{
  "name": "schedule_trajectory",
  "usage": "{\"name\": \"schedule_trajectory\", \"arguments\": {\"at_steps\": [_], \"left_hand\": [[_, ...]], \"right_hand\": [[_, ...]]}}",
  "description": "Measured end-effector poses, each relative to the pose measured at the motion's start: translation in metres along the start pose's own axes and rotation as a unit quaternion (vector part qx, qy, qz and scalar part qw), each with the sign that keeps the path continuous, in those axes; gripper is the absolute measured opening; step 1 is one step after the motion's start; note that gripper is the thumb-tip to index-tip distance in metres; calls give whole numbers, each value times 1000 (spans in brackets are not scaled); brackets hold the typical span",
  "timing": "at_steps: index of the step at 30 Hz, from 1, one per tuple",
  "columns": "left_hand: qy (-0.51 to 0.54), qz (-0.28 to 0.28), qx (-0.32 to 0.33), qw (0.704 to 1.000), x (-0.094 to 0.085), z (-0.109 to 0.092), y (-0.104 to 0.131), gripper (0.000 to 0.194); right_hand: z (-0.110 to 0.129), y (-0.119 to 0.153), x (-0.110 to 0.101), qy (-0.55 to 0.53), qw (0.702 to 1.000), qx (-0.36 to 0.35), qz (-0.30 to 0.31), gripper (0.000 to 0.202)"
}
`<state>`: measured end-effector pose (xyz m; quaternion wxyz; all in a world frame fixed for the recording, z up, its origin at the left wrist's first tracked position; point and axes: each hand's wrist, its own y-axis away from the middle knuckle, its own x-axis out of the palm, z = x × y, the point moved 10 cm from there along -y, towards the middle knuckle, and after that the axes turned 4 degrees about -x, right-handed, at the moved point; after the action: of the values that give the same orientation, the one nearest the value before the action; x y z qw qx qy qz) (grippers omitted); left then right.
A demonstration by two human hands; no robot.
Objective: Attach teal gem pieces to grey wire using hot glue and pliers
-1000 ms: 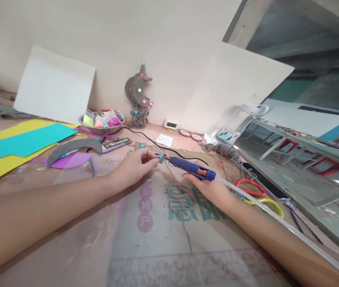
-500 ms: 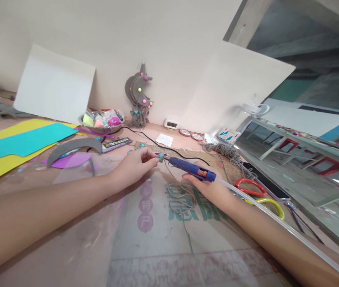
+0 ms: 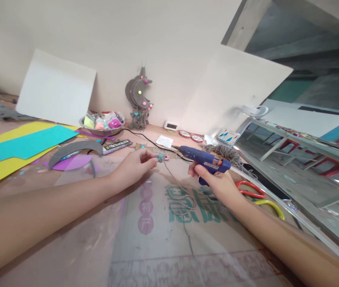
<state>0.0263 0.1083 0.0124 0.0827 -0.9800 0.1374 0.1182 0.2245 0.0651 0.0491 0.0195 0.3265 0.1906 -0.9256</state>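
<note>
Between thumb and finger, my left hand (image 3: 139, 165) pinches a small teal piece (image 3: 160, 158) near the middle of the work surface. Grey cord (image 3: 182, 199) trails from that piece and lies in loops on the printed plastic sheet (image 3: 154, 247). My right hand (image 3: 209, 175) is wrapped round the handle of a blue glue gun (image 3: 205, 158). The gun's nozzle points left, apart from the teal piece, and a long clear glue stick (image 3: 277, 199) runs out of its back.
At the right lie red- and yellow-handled scissors (image 3: 251, 189), a phone (image 3: 272, 187) and a grey cord bundle (image 3: 226, 153). A metal bowl (image 3: 101, 130) of coloured packets, a grey arc (image 3: 75, 149) and coloured sheets (image 3: 28, 143) sit left. A moon decoration (image 3: 138, 95) hangs behind.
My right hand has drawn the glue gun right and up, away from the teal piece, and more of its handle shows. My left hand has barely moved.
</note>
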Motion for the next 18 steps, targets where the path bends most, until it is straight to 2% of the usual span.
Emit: {"name": "schedule_trajectory", "arguments": {"at_steps": [4,7,12,16,18], "left_hand": [[18,10,-14,1000,3,1,1,19],[22,13,-11,1000,4,1,1,19],[1,8,-12,1000,5,3,2,18],[-1,16,-14,1000,7,1,3,18],[-6,19,-14,1000,7,1,3,18]], "right_hand": [[9,-6,-12,-82,996,-30,-34,35],[13,-11,-24,-92,993,-42,-56,35],[8,-35,-30,47,999,-11,-5,34],[-8,-75,-29,184,983,11,-16,37],[-20,-98,-21,199,980,18,-20,34]]}}
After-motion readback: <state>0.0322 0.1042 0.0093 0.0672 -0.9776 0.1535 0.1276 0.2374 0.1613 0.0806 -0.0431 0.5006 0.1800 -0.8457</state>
